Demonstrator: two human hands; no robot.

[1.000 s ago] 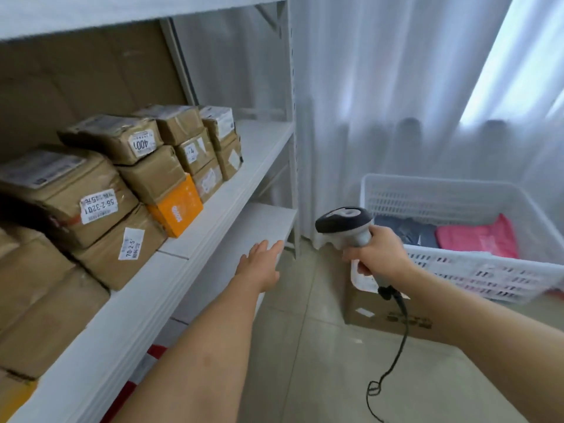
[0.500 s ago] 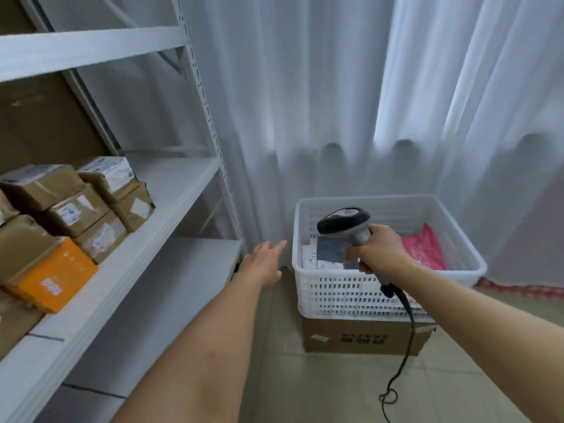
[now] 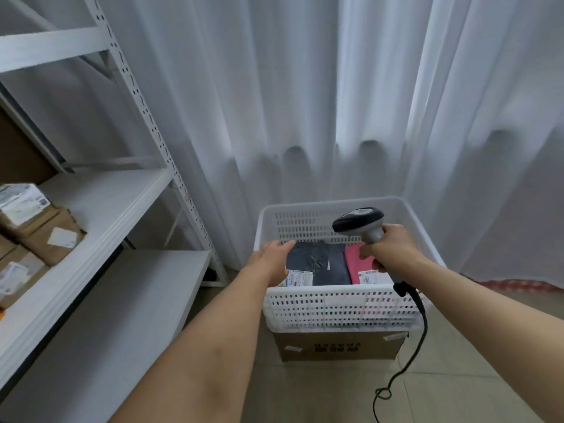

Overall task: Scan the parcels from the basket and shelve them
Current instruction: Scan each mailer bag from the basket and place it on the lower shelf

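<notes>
left hand (image 3: 271, 259) now reaches into basket (image 3: 335, 303).

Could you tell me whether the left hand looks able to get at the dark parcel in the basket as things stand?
Probably yes. The left hand is open over the basket, fingertips at the dark parcel, with nothing lying over it; the right hand holds the scanner off to the side.

Parcel storeroom: metal shelving (image 3: 143, 111) holding labelled cardboard boxes (image 3: 50, 236).

The left hand (image 3: 271, 261) covers part of the dark grey parcel (image 3: 317, 259). Its label (image 3: 300, 277) is too small to read. The brown boxes (image 3: 39, 236) are cut off at the left edge.
</notes>
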